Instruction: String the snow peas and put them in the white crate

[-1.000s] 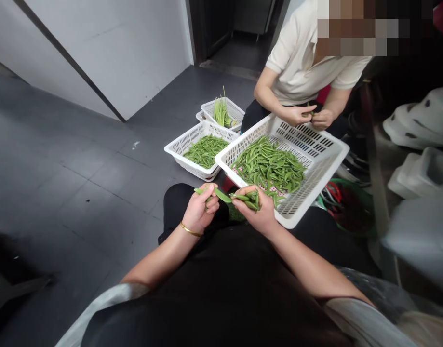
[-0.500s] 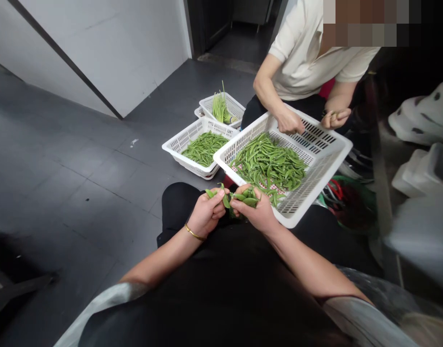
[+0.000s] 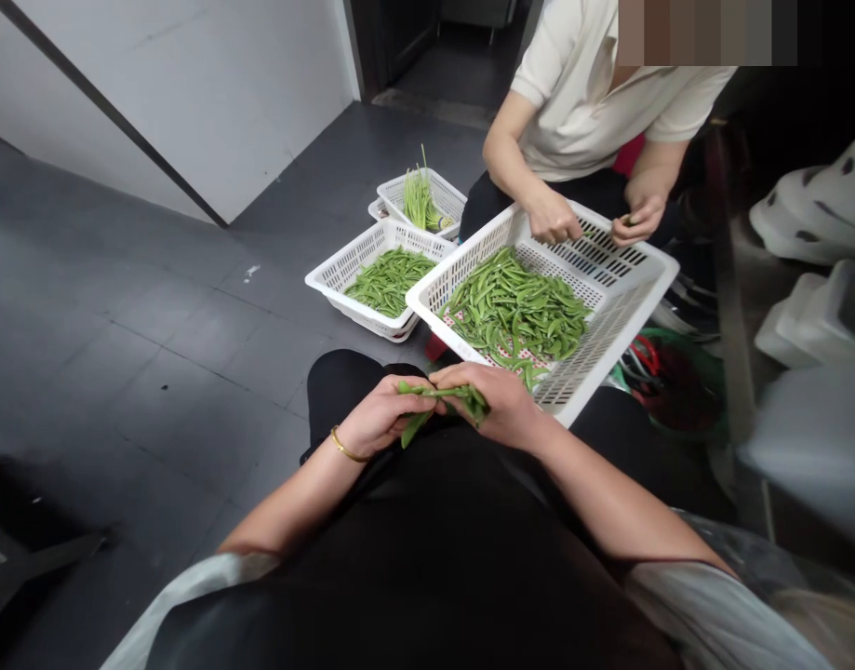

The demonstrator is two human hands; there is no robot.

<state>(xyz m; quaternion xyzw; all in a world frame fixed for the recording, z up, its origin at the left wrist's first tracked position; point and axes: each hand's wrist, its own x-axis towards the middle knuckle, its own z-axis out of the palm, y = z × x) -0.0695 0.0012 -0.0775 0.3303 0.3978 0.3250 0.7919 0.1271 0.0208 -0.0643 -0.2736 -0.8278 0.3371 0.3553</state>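
Both my hands meet above my lap, fingertips close together. My left hand (image 3: 385, 411), with a gold bracelet at the wrist, pinches flat green snow peas (image 3: 417, 426); one pod hangs down below its fingers. Curled palm-side toward me, my right hand (image 3: 498, 402) grips several more pods (image 3: 473, 402). Just beyond my hands a large white slotted basket (image 3: 650, 312) rests tilted near my knees. A heap of snow peas (image 3: 517, 302) lies in it over a red-and-white patterned patch on its bottom.
Opposite me sits a person in a cream shirt (image 3: 573, 102), both hands over the basket's far side. On the floor at left stands another white basket (image 3: 329, 279) of pods, with a smaller basket (image 3: 455, 198) of long green stalks behind. White plastic containers (image 3: 814, 316) are at right.
My hands have come closer together, and my right hand has turned over the pods. The pod in my left hand now points downward. The other person's hands have moved nearer each other.
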